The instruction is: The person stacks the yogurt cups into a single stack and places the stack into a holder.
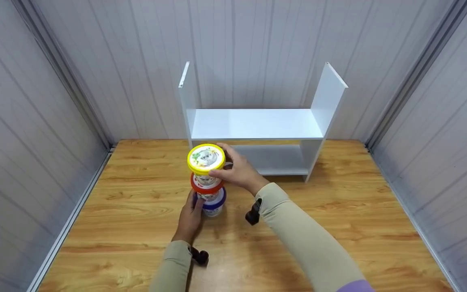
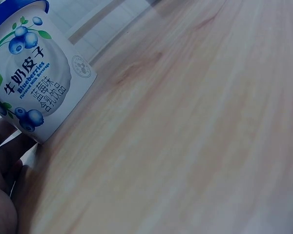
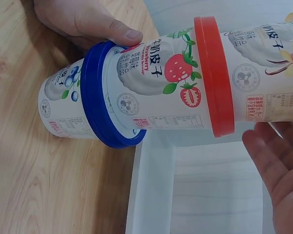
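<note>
Three printed milk-drink cups stand stacked in front of the shelf. At the bottom is the blueberry cup (image 2: pixel 36 73) with a blue lid. The strawberry cup (image 3: pixel 158 83) with a red lid sits on it, and the yellow-lidded cup (image 1: pixel 206 159) tops the stack. My left hand (image 1: pixel 189 221) holds the blueberry cup from the left, its thumb up by the blue lid and the strawberry cup's base. From the right, my right hand (image 1: pixel 239 170) grips the yellow-lidded cup between thumb and fingers. Some left fingers are hidden behind the cups.
A white two-level shelf unit (image 1: pixel 258 123) with tall side panels stands at the back, just beyond the cups. The wooden tabletop (image 1: pixel 136 219) is bounded by pale panelled walls (image 1: pixel 144 61) at the back and sides. A black wrist camera (image 1: pixel 253 213) juts out from each sleeve.
</note>
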Demonstrator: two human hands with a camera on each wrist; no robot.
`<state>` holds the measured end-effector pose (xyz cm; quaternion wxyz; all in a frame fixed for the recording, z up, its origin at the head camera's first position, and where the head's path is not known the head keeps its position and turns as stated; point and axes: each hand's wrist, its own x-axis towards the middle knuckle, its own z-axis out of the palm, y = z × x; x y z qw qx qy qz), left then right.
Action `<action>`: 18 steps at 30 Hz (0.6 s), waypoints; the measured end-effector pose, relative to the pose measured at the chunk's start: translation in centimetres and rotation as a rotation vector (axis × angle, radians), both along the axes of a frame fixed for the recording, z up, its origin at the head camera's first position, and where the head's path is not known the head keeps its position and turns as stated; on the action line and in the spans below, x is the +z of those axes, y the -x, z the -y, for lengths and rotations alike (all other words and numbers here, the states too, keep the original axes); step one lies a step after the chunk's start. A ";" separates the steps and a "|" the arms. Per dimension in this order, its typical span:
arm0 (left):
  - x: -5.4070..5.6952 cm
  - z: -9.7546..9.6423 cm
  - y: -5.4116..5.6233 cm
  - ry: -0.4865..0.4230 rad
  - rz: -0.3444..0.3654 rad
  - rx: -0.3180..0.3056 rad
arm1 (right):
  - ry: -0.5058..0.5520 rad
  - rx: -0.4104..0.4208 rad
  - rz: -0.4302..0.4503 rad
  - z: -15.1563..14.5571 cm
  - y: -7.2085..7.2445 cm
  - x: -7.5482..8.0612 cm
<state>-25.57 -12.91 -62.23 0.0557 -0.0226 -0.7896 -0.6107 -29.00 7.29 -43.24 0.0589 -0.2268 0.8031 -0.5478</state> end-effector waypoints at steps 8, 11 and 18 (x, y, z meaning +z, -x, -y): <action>-0.2 0.1 0.2 0.005 -0.032 -0.021 | 0.041 -0.035 -0.036 -1.7 0.1 0.2; 0.0 0.1 0.1 0.003 -0.022 -0.021 | 0.038 -0.078 -0.047 -2.6 0.1 0.3; 0.1 0.1 0.1 0.020 -0.014 -0.010 | 0.010 -0.135 -0.104 -4.8 0.0 0.7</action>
